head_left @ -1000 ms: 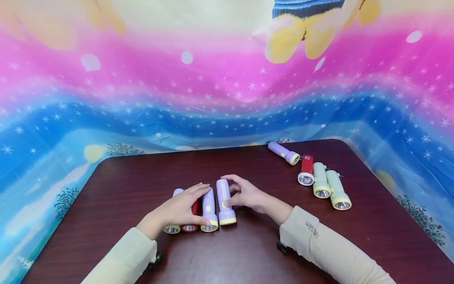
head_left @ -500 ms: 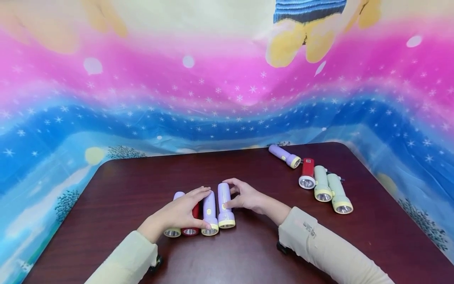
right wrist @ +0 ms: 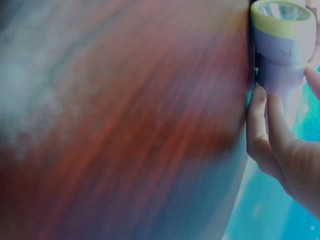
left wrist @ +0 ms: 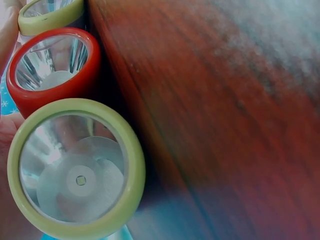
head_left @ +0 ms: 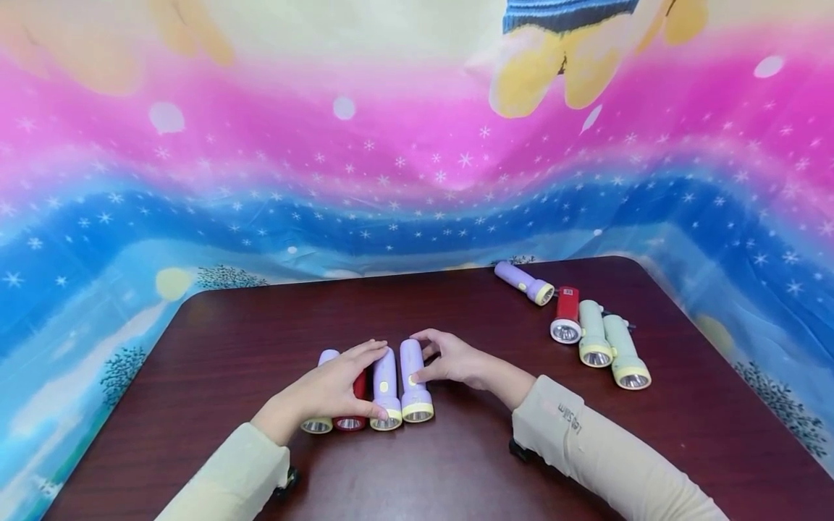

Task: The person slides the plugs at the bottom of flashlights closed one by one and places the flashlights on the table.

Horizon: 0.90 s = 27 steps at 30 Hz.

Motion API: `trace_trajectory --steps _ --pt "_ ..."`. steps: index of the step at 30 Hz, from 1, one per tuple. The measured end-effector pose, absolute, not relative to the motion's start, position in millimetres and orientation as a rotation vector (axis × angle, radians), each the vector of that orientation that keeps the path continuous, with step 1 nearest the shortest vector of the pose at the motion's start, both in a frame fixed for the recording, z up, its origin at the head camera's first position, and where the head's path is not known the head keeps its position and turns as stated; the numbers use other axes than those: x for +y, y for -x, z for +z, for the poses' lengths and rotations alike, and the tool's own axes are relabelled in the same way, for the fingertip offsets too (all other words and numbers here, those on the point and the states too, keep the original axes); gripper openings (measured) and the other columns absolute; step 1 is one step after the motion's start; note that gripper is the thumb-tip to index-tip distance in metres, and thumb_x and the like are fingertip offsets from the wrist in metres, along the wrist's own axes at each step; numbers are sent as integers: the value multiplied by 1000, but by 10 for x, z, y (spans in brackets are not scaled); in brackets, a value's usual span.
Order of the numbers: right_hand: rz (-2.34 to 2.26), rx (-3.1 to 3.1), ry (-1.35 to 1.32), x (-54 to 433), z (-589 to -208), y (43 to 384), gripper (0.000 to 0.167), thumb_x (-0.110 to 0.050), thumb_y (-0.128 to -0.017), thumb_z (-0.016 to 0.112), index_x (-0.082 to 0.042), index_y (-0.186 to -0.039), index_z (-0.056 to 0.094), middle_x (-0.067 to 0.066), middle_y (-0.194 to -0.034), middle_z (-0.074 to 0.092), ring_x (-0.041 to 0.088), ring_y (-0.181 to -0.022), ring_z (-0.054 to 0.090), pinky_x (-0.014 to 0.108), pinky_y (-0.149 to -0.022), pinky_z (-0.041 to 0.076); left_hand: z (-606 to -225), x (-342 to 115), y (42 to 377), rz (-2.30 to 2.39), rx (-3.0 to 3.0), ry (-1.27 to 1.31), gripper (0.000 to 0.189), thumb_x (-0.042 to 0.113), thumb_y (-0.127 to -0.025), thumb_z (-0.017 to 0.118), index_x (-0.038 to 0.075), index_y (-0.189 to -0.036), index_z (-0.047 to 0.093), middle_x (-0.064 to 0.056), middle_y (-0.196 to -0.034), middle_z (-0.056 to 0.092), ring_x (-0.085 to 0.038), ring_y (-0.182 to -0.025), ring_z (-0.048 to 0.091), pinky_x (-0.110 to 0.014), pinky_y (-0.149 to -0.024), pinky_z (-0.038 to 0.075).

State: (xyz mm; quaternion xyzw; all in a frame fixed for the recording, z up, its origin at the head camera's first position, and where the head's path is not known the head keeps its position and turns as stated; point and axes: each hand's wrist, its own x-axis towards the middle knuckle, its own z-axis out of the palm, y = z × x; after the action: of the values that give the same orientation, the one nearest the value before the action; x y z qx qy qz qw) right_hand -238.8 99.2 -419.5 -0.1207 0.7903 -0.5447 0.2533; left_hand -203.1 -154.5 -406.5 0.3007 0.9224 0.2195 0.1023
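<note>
Side by side near the table's middle lie a purple flashlight at the left, a red flashlight, a middle purple flashlight and a right purple flashlight. My left hand arches over the row, hiding much of the two leftmost. Its thumb presses the middle purple flashlight's yellow head while its fingertips reach that flashlight's tail. My right hand grips the right purple flashlight from its outer side, thumb by the yellow switch. In the left wrist view the lens ends face the camera, the leftmost flashlight nearest.
At the table's back right lie another purple flashlight, a red one with a white rim, and two pale green flashlights. A printed snowflake cloth hangs behind the table's far edge.
The right purple flashlight has slid slightly toward the person, along with my right hand, so its head stands more nearly level with the others. My left hand has barely moved.
</note>
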Motion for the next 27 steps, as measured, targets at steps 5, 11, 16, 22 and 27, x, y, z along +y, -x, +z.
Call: trace_trajectory --steps 5,11,16,22,27 --pt "-1432 2194 320 1006 -4188 2380 71 -4 -77 83 -3 -140 49 17 -113 61 22 -97 60 32 -80 57 -4082 -1540 2026 659 2718 -899 104 66 -73 77 12 -153 39 -5 -161 35 -29 -151 28 -53 -114 39" --pt "-1391 2214 301 1008 -4173 2381 74 -6 -77 83 -4 -142 48 17 -115 60 23 -98 59 32 -81 57 -4092 -1540 2019 666 2720 -892 104 66 -72 77 13 -153 39 -4 -161 34 -29 -151 28 -52 -114 39" --pt "-1392 2185 291 1019 -4172 2367 76 -6 -79 82 -3 -145 45 17 -109 59 22 -91 61 33 -77 59 -4093 -1552 2008 669 2715 -879 105 67 -72 77 12 -153 39 -4 -161 34 -30 -151 27 -53 -114 39" --pt "-1443 2122 241 1028 -4144 2341 75 -2 -80 80 -4 -146 44 15 -102 57 20 -81 62 34 -74 60 -4093 -1549 2034 666 2714 -880 104 65 -72 78 14 -153 39 -4 -161 35 -29 -151 27 -51 -114 40" --pt "-1438 2162 228 1032 -4121 2314 74 -4 -80 81 -6 -145 45 14 -103 59 20 -84 62 33 -75 59 -4082 -1544 2034 687 2713 -870 103 63 -72 79 14 -153 39 -3 -160 35 -29 -151 28 -50 -113 41"
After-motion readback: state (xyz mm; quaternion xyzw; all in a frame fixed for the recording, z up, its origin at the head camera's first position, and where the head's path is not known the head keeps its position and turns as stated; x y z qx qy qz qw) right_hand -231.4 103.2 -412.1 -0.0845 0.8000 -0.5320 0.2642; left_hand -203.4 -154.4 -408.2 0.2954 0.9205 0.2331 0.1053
